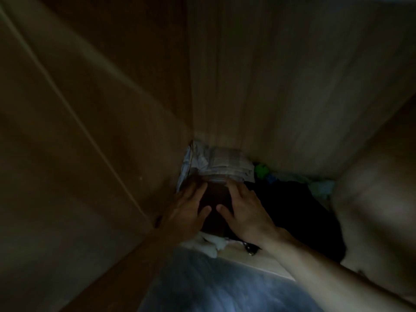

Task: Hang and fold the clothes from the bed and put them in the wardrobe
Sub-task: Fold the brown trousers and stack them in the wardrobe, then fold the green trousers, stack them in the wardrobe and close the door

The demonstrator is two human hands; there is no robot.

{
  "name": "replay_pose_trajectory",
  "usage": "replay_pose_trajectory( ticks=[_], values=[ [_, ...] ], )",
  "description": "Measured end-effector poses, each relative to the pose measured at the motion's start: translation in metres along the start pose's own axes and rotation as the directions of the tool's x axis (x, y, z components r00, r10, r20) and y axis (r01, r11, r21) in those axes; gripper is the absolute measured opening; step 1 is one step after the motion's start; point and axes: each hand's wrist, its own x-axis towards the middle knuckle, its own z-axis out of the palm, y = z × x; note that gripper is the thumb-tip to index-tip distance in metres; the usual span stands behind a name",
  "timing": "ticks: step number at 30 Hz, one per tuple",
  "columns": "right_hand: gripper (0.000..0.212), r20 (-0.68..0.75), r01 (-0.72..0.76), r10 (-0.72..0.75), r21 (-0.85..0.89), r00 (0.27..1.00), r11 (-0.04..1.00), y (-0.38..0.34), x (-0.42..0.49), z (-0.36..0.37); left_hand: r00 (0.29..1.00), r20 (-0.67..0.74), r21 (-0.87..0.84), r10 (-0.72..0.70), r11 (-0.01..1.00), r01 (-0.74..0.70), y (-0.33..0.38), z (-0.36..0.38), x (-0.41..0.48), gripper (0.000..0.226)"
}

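Observation:
I look into a dim wooden wardrobe compartment [281, 86]. A folded dark brown garment [215, 194] lies on the shelf in its left back corner. My left hand [189, 212] rests flat on the garment's left side, and my right hand [245, 210] lies flat on its right side, fingers spread. Behind the garment sits a folded light checked cloth [222, 164] against the back wall. The picture is dark and blurred, so the garment's edges are hard to make out.
A heap of black clothing [297, 212] lies to the right on the same shelf, with green and pale blue items [262, 171] behind it. White fabric [209, 243] shows at the shelf's front edge. The wardrobe's left wall [94, 131] stands close.

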Motion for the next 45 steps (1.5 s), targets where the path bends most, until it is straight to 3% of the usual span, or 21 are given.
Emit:
replay_pose_trajectory(
  ticks=[6,10,14,19,28,34,45],
  values=[
    [0.079,0.017,-0.033,0.031,0.086,0.999,0.996,-0.096,-0.096,-0.147,0.982,-0.173,-0.050,-0.079,0.996,0.072,0.088,-0.137,-0.098,0.078],
    [0.075,-0.023,-0.002,0.005,0.122,1.000,0.992,-0.167,-0.164,-0.231,0.986,-0.152,-0.051,-0.075,0.996,0.068,0.151,-0.228,-0.163,0.083],
    [0.073,-0.054,-0.018,0.025,0.125,0.998,0.992,-0.223,-0.224,-0.293,0.983,-0.172,-0.022,-0.062,0.998,0.059,0.197,-0.302,-0.227,0.054],
    [0.069,-0.137,-0.031,0.047,0.110,0.989,0.993,-0.270,-0.283,-0.351,0.975,-0.222,0.002,0.033,0.999,-0.033,0.230,-0.368,-0.289,0.054],
    [0.066,-0.278,-0.166,0.166,0.024,0.946,0.986,-0.345,-0.371,-0.359,0.929,-0.262,0.059,0.260,0.966,-0.254,0.233,-0.425,-0.355,0.052],
    [0.065,-0.387,-0.260,0.263,0.060,0.884,0.964,-0.375,-0.432,-0.356,0.913,-0.192,-0.051,0.360,0.925,-0.375,0.260,-0.434,-0.386,0.053],
    [0.062,-0.647,-0.540,0.476,0.116,0.596,0.833,-0.355,-0.613,-0.393,0.718,-0.072,-0.086,0.693,0.713,-0.696,0.424,-0.389,-0.460,0.053]
  ],
)
